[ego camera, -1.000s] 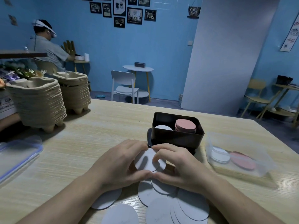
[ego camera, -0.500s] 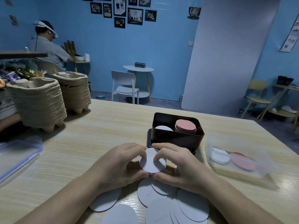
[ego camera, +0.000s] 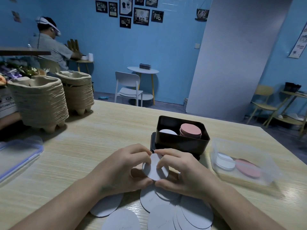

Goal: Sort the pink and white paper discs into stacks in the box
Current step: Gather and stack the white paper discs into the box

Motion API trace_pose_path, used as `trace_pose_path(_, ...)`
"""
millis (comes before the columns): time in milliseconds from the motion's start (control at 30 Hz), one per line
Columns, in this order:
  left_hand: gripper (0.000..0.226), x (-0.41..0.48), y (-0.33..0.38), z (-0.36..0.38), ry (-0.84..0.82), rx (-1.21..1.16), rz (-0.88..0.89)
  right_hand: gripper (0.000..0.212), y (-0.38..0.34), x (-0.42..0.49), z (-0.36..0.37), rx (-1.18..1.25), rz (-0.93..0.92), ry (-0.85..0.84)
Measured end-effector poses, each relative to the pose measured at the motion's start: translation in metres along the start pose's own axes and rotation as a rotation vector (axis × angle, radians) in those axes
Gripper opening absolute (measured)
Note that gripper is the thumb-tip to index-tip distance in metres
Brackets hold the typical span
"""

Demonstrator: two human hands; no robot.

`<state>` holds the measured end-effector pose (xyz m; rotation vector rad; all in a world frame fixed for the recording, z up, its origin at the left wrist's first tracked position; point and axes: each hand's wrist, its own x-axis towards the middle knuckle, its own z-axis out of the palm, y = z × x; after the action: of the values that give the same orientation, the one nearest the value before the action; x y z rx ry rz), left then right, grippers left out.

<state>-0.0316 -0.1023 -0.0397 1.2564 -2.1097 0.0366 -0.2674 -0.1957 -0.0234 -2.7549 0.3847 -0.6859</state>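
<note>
Disc (ego camera: pixel 155 169) (white) pinched at rim between left hand (ego camera: pixel 119 168) and right hand (ego camera: pixel 186 171), mid-gather; next likely needs a lift far onto white stack (ego camera: pixel 167 131) in box (ego camera: pixel 182 143).

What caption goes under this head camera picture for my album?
Left hand and right hand pinch a white disc near the black box.

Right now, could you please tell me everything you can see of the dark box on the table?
The dark box is rectangular and open-topped, with rounded corners, seemingly plastic. It stands upright on a dark base, perhaps its lid, on the wooden table. Inside lie a low white stack at left and a taller pink stack at right. The left hand and right hand are just before it, not holding it.
</note>
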Motion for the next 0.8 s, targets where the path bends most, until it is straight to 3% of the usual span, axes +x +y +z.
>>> trace_pose_path(133,0.037,0.0,-0.001,0.001,0.001,0.015,0.012,0.031,0.001,0.001,0.001,-0.094,-0.033,-0.017)
trace_pose_path(500,0.043,-0.004,-0.004,-0.007,-0.025,-0.032,-0.056,0.027,-0.003,0.0,0.0,-0.067,-0.02,0.02)
trace_pose_path(800,0.027,-0.041,-0.006,-0.048,-0.056,-0.037,-0.242,0.026,-0.008,0.001,0.002,0.024,-0.046,0.01)
